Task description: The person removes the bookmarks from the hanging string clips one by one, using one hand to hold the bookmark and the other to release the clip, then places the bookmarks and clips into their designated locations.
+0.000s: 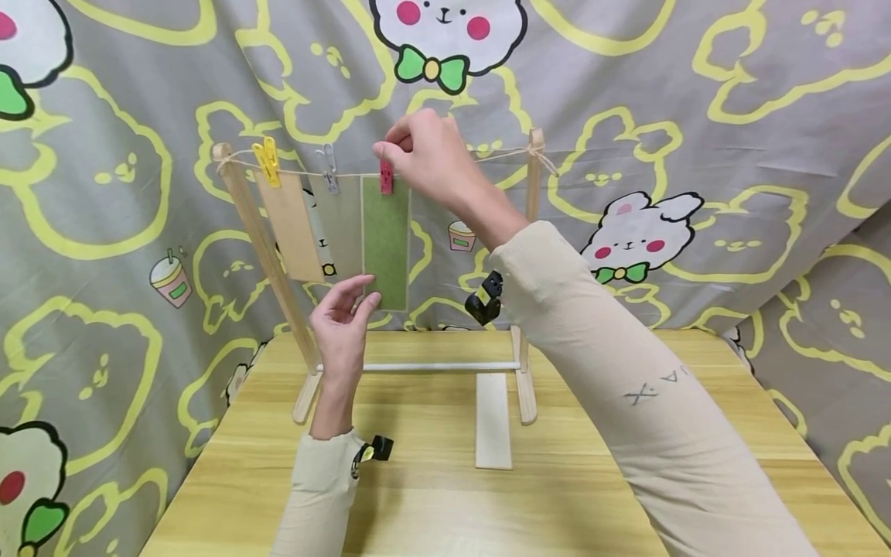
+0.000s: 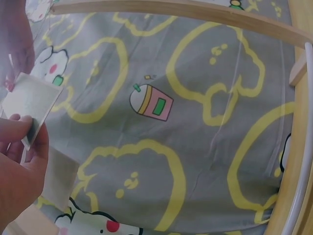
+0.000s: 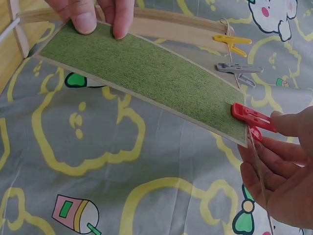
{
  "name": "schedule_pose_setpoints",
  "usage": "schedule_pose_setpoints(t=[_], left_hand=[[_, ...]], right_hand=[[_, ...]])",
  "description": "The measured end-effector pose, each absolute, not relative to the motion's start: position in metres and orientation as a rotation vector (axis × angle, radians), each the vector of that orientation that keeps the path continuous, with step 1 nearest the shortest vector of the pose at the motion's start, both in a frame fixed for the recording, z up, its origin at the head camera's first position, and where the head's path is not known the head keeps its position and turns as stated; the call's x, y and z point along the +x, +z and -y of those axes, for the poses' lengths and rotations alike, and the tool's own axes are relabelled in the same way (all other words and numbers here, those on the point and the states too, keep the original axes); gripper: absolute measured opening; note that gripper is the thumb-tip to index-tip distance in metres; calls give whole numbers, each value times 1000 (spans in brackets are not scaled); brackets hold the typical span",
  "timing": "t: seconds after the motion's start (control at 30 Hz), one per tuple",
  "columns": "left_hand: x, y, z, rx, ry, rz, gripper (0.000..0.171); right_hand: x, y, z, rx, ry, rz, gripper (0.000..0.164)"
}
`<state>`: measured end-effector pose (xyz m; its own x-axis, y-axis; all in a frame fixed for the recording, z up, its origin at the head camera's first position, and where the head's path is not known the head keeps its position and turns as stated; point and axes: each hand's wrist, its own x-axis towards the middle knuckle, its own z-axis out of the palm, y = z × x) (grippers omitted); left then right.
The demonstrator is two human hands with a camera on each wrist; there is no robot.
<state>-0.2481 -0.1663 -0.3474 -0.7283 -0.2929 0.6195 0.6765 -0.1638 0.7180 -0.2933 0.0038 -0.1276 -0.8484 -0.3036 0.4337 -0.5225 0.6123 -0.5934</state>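
Observation:
A green card (image 1: 386,247) with a pale border hangs upright from a string (image 1: 504,155). At its top edge a red clothespin (image 3: 244,115) sits over card and string. My right hand (image 1: 431,158) pinches the handles of that clothespin between thumb and fingers. Lower down, my left hand (image 1: 341,321) pinches the card near its bottom left edge. The left wrist view catches the card's pale back. To the left, a grey clothespin (image 1: 329,174) holds a greyish card (image 1: 346,232), and a yellow clothespin (image 1: 267,161) holds a tan card (image 1: 288,228).
The string is tied between two wooden posts (image 1: 259,247), joined low down by a white rod (image 1: 431,366). A pale strip (image 1: 493,422) lies on the wooden table (image 1: 418,503) near the right foot. Patterned cloth (image 1: 647,93) hangs behind the stand.

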Motion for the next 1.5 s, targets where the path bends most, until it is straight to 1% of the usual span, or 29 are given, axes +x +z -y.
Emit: schedule_pose_setpoints(t=[0.43, 0.77, 1.5], left_hand=[[-248, -349, 160, -446, -1995, 1419, 27], [-252, -350, 159, -448, -2001, 1411, 26], [-252, -353, 161, -437, -2021, 1415, 28]], right_hand=[[-290, -128, -2, 629, 1145, 2505, 21], [-293, -133, -2, 675, 1211, 2315, 13], [-298, -138, -3, 781, 1191, 2026, 12]])
